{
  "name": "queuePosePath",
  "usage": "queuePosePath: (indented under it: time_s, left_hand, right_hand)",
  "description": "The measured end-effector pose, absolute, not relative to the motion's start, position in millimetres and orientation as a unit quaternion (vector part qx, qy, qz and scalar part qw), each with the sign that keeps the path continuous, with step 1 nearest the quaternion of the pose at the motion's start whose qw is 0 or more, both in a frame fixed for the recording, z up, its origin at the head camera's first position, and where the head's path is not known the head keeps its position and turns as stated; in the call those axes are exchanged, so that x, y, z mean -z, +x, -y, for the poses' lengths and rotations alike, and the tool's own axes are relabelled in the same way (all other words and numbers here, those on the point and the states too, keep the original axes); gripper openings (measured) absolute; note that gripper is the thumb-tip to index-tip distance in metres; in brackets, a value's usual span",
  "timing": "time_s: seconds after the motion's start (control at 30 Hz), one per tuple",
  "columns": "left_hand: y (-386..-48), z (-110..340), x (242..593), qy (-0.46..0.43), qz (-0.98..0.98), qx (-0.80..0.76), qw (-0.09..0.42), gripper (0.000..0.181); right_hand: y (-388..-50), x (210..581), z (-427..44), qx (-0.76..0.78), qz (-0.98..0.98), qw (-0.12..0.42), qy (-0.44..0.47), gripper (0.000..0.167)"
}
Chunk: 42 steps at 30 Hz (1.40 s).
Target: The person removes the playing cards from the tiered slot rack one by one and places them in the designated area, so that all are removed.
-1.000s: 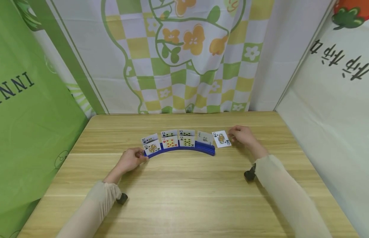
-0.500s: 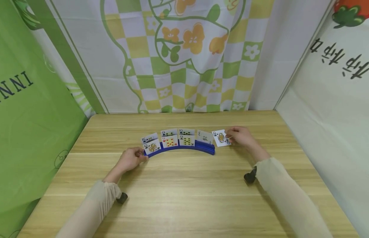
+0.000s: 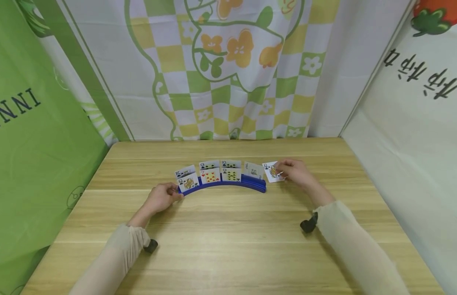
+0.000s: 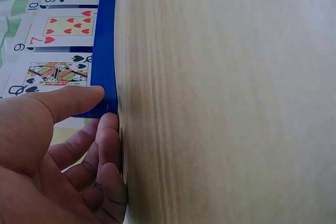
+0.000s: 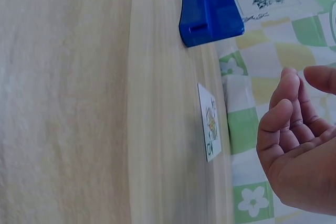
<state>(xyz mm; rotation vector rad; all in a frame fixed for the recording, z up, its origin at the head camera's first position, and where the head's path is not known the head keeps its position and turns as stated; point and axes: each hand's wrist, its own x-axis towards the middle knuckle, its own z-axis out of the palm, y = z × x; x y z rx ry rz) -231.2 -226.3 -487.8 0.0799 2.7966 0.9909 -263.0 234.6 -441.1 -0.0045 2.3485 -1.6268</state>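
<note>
My left hand (image 3: 161, 198) pinches the left end of a curved blue card holder (image 3: 256, 184). In the left wrist view its thumb lies on the holder's end, the other fingers curled beside and below. Playing cards stand in two rows in the holder, among them a queen of spades (image 4: 58, 73), a seven of hearts (image 4: 67, 27) and a black nine (image 3: 232, 175). A pale card (image 3: 254, 170) with a small grey figure stands at the right. Beyond that end a loose queen card (image 5: 211, 129) lies face up on the table. My right hand (image 3: 296, 171) is over it, fingers loosely bent, apart from the card.
The wooden table (image 3: 221, 241) reaches back to a checked, flowered curtain (image 3: 232, 98). A green panel (image 3: 40, 155) borders the left side, a white one (image 3: 405, 155) the right. A small black device (image 3: 308, 224) sits at my right wrist.
My right hand has moved left from beside the loose queen card to over it, covering part of it. The left hand and the card holder have stayed put.
</note>
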Motion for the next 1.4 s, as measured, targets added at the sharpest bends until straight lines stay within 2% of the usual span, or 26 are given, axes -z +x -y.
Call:
queuePosePath:
  time_s: [0.37, 0.7, 1.07, 1.4]
  left_hand:
    - [-231, 227, 488, 0.026, -0.939, -0.331, 0.087, 0.04]
    - [-231, 227, 488, 0.026, -0.939, -0.33, 0.091, 0.042]
    - [-229, 225, 484, 0.031, -0.941, -0.327, 0.083, 0.039]
    - [-229, 225, 487, 0.028, -0.942, -0.323, 0.086, 0.038]
  right_hand:
    - [-257, 439, -226, 0.581, -0.802, 0.136, -0.004, 0.033]
    - [-253, 436, -221, 0.58, -0.803, 0.137, -0.015, 0.037]
    - [-250, 437, -216, 0.594, -0.793, 0.129, -0.031, 0.02]
    - [-246, 434, -211, 0.597, -0.791, 0.131, -0.03, 0.036]
